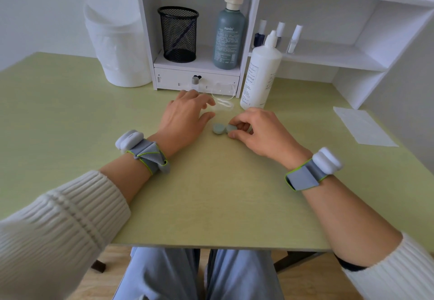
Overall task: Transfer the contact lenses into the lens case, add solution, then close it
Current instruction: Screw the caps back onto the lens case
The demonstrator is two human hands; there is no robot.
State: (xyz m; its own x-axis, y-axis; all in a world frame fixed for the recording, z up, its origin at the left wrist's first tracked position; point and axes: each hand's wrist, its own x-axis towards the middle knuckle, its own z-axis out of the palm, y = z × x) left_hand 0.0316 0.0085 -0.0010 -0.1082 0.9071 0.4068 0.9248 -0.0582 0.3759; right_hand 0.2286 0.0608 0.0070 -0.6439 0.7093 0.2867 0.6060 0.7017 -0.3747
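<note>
Cream ribbed sleeves and banded wrists frame the near edge of the green counter (211, 194). Beyond them the right hand (263, 133) has its grip narrowed on the right-hand cap of the lens case (223, 128), thumb and fingertips pinched around it. The case lies flat with its long axis running left to right, so its other cap points straight away from that grip toward the left hand (185, 116). That cap is bare and just beside the left thumb. The left hand rests loosely spread and holds nothing, its fingertips reaching past the case toward a clear plastic piece (223, 105) just beyond the grip; whether lenses sit in it I cannot tell.

Both caps look seated, so the step in hand is probably unscrewing. The right hand is already on its cap, and the left is the nearer one to steady or open the free side.

Further out from the grip, slightly right, stands the white solution bottle (260, 74), upright and capped, against the shelf unit (305, 57).
</note>
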